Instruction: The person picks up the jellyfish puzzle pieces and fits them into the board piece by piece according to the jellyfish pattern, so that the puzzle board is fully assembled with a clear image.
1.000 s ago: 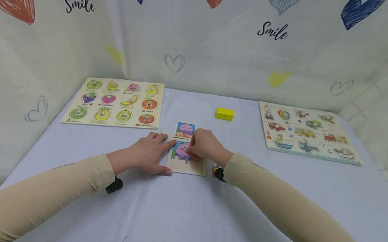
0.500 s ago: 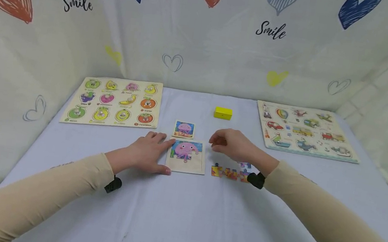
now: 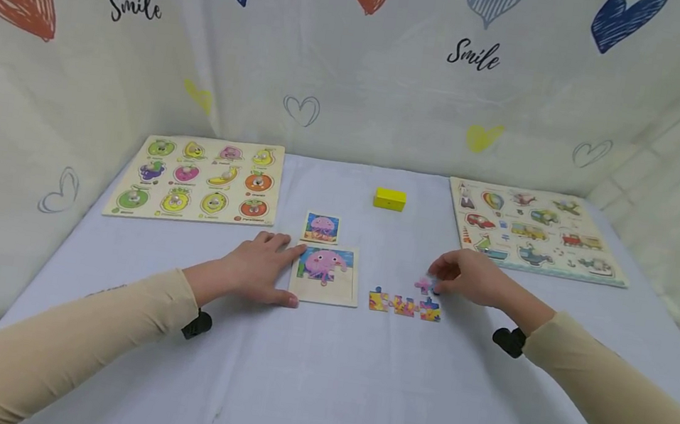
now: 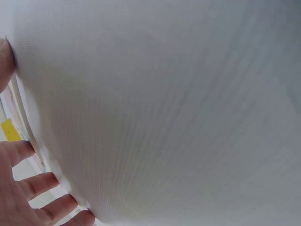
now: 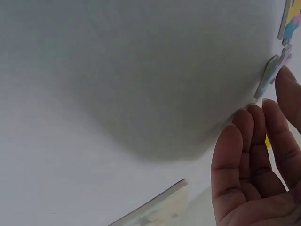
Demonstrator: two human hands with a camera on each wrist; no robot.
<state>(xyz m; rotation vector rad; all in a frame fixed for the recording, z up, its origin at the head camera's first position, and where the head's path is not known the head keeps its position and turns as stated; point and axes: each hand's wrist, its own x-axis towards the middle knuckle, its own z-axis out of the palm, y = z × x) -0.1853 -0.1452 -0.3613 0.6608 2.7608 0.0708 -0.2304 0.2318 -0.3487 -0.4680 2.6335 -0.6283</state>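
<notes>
Right grip (image 3: 467,277), pink puzzle piece (image 3: 423,285) right at its fingertips (image 5: 270,107)

part-filled jellyfish puzzle board (image 3: 341,293), flat

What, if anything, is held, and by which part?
Left hand grips nothing, touching the puzzle board at its left edge; right hand is at the pink puzzle piece, whether pinched cannot be told.

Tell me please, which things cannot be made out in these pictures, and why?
Head view: part of the pink puzzle piece, hidden by the right grip.
Head view: captions on the fruit board, too small to read.
Left wrist view: part of the left grip, cut off by the left edge.
</notes>
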